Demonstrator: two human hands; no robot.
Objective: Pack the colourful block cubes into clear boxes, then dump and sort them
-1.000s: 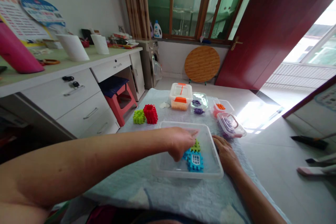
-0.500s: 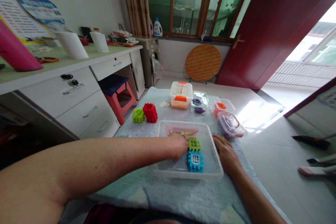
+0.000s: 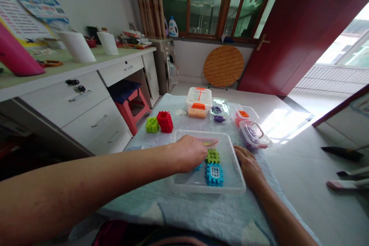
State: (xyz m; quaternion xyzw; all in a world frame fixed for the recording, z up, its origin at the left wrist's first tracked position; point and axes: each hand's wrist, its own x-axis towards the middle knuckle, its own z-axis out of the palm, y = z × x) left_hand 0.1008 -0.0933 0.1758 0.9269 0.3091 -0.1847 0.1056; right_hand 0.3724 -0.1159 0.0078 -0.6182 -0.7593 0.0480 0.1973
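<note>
In the head view, a clear plastic bin (image 3: 207, 190) stands on the cloth in front of me. My left hand (image 3: 192, 153) reaches into it, curled closed with its fingertips hidden. A bit of blue block (image 3: 198, 167) shows beneath that hand; whether the fingers grip it is hidden. Just right of the hand lie a green window block (image 3: 213, 156) and a blue block with a white lattice (image 3: 215, 175). Outside the bin's right wall, my right hand (image 3: 250, 167) lies with fingers stretched out, against or close to the rim.
A red block stack (image 3: 165, 122) and a green block cube (image 3: 152, 125) stand at the back left of the cloth (image 3: 150, 196). Behind the bin are an orange-latched box (image 3: 198, 102), purple pieces (image 3: 219, 119), orange pieces (image 3: 243, 113) and a handled clear box (image 3: 255, 134).
My left hand has risen and shifted slightly away from me inside the bin, covering more of the printed pink sheet. A blue block shows more clearly below it. My right hand stays put.
</note>
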